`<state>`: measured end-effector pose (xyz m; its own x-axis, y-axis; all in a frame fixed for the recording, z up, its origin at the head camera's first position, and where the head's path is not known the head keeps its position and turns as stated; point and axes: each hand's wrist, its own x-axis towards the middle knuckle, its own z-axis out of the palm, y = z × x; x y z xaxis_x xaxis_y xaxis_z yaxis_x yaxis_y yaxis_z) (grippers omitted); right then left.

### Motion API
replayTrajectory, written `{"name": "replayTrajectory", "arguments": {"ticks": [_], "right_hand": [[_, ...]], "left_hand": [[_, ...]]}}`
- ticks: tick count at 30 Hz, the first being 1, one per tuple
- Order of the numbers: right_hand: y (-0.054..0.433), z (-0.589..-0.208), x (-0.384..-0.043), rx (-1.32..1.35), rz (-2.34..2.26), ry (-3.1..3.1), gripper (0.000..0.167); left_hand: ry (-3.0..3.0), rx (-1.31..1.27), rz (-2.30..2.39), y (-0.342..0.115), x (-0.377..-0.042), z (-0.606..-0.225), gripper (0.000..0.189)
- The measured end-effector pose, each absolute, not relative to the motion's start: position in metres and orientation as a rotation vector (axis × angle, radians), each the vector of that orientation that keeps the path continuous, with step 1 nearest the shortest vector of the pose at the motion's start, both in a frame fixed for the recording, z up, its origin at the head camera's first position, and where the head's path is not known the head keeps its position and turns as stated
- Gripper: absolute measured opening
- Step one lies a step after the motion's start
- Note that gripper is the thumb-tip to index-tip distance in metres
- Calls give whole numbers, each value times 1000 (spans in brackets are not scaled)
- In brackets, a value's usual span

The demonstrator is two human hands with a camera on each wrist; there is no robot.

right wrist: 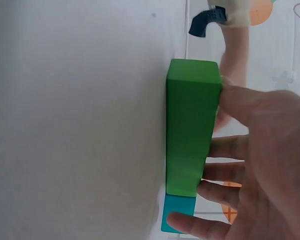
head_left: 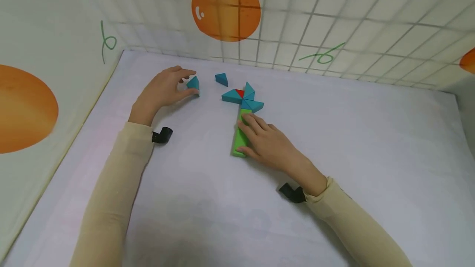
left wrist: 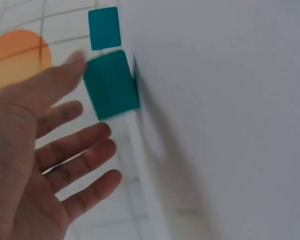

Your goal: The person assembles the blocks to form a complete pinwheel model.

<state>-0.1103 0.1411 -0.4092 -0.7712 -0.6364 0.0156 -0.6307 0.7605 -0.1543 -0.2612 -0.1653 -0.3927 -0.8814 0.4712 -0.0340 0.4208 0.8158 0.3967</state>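
My left hand [head_left: 163, 90] has its thumb against or very close to a blue triangular block [head_left: 193, 83], with the fingers spread loosely apart from it. In the left wrist view that block [left wrist: 111, 85] shows a flat teal face beside the thumb tip. My right hand [head_left: 272, 145] rests on green blocks [head_left: 239, 143] laid end to end in a bar. Its thumb and fingers lie along their upper side in the right wrist view, one fingertip over a blue block [right wrist: 180, 204]. Blue triangular blocks [head_left: 231, 96] and a red piece [head_left: 240, 93] meet at the bar's far end.
Another blue block [head_left: 221, 79] lies between my left hand and the pinwheel-like cluster. A white tabletop [head_left: 352, 143] spreads around the blocks. Behind it stands a grid panel [head_left: 289, 24] with an orange fruit print [head_left: 226, 9].
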Motion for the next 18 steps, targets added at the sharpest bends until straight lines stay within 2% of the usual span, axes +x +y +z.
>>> {"name": "replayTrajectory", "arguments": {"ticks": [2, 8, 18], "right_hand": [[140, -409, -111, -1053, -219, 2913, 69], [141, -410, -111, -1064, -197, 2930, 69], [142, -411, -111, -1077, -208, 2932, 69]], "left_hand": [[2896, 749, 495, -154, -263, -386, 60], [2869, 936, 450, -108, -274, -372, 36], [2806, 955, 354, -85, -279, -383, 29]]}}
